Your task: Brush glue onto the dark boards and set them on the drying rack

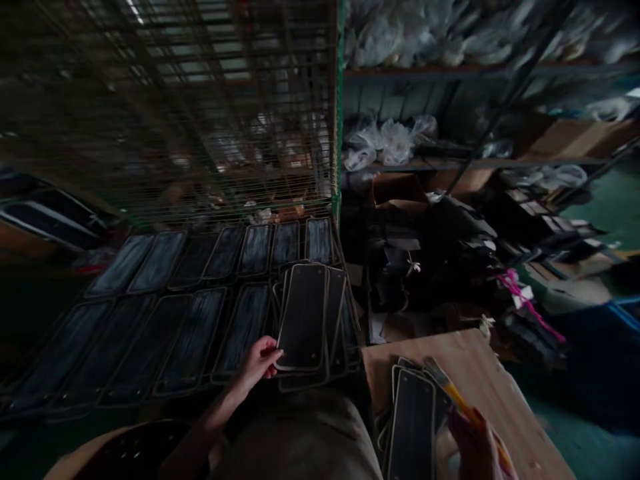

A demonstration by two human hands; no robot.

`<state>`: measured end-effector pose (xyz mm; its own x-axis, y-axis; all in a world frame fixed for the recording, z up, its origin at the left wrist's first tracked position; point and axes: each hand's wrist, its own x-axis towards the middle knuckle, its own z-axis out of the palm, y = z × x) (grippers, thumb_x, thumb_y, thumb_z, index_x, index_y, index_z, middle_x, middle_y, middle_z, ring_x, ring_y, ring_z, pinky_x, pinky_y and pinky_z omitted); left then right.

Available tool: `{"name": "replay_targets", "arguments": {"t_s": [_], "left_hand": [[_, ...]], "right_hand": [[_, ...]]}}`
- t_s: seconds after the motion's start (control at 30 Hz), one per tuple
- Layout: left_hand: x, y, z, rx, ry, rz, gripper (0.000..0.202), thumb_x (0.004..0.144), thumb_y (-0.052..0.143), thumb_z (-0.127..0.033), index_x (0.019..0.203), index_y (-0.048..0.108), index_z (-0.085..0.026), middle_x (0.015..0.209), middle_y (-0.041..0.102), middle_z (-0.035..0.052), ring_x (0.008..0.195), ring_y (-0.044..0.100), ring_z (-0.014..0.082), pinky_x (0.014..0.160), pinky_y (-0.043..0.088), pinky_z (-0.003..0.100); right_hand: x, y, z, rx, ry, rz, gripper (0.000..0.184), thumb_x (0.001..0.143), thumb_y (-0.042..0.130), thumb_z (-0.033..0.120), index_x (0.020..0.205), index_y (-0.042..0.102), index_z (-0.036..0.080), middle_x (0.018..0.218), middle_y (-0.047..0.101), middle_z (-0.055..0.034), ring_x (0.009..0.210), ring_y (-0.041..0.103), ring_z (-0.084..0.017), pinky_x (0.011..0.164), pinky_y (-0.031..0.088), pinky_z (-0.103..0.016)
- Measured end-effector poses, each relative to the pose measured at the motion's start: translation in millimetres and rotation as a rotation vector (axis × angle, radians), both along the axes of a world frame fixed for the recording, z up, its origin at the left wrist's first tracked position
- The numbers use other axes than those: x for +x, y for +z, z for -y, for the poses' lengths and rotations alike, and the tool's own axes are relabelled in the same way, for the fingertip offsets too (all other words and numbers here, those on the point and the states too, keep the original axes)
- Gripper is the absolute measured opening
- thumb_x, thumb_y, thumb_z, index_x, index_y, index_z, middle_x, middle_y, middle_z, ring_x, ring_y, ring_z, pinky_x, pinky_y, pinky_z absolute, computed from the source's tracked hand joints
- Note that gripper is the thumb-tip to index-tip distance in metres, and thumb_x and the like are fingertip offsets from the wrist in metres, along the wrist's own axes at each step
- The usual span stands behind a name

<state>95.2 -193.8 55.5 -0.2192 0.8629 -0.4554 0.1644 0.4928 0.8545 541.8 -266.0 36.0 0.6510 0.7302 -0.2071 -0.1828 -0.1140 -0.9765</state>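
My left hand [261,360] pinches the lower left corner of a dark rectangular panel [303,317] with rounded corners and a pale edge. That panel rests over a loose pile of similar panels [338,320]. My right hand [477,440], at the lower right, is closed around a paintbrush [456,395] with a yellow-orange handle. Its bristles point up and left, close to another stack of dark panels [413,420] on a wooden board [483,357]. Rows of panels to the left, such as one panel [245,327], carry whitish streaks.
A wire mesh frame [225,133] rises behind the rows. Shelves on the right hold plastic bags [395,140] and a cardboard box [397,190]. Dark bundles [395,260] and a pink tie [530,303] lie below them. Blue material [600,360] stands at far right.
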Motion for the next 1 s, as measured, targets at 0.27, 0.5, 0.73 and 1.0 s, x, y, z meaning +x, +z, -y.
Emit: {"name": "replay_targets", "arguments": {"t_s": [0.27, 0.5, 0.73, 1.0], "left_hand": [[-15.5, -14.7, 0.2, -0.002, -0.025, 0.100, 0.026, 0.071, 0.064, -0.035, 0.084, 0.051, -0.017, 0.060, 0.058, -0.0047, 0.038, 0.055, 0.0100, 0.033, 0.037, 0.017], [-18.4, -27.5, 5.3, -0.011, 0.010, 0.176, 0.016, 0.076, 0.058, -0.027, 0.087, 0.051, -0.018, 0.065, 0.059, -0.0054, 0.036, 0.054, 0.0078, 0.033, 0.037, 0.016], [-20.9, -25.6, 7.1, -0.005, 0.044, 0.248, 0.019, 0.077, 0.059, -0.027, 0.090, 0.051, -0.017, 0.064, 0.058, -0.0059, 0.036, 0.053, 0.0066, 0.033, 0.036, 0.014], [-23.8, -18.0, 9.0, 0.076, 0.055, 0.304, 0.025, 0.075, 0.064, -0.032, 0.089, 0.052, -0.016, 0.065, 0.059, -0.0038, 0.036, 0.053, 0.0062, 0.032, 0.034, 0.013]], "right_hand": [[-197.1, 92.4, -163.5, 0.202, 0.858, 0.656, 0.031, 0.094, 0.052, 0.041, 0.114, 0.061, 0.021, 0.091, 0.073, -0.0053, 0.081, 0.070, -0.020, 0.071, 0.056, -0.027], [-255.7, 82.0, -243.1, 0.450, 1.040, 1.271, 0.027, 0.099, 0.043, 0.033, 0.117, 0.061, 0.024, 0.101, 0.072, -0.0039, 0.083, 0.070, -0.018, 0.069, 0.052, -0.025], [-252.3, 75.9, -245.9, 0.388, 1.072, 1.475, 0.032, 0.100, 0.039, 0.034, 0.113, 0.064, 0.019, 0.085, 0.073, -0.0042, 0.065, 0.068, -0.016, 0.055, 0.045, -0.023], [-228.4, 102.7, -147.1, 0.304, 1.342, 1.319, 0.029, 0.097, 0.045, 0.032, 0.118, 0.064, 0.023, 0.101, 0.073, -0.0060, 0.077, 0.069, -0.016, 0.067, 0.052, -0.025]]}}
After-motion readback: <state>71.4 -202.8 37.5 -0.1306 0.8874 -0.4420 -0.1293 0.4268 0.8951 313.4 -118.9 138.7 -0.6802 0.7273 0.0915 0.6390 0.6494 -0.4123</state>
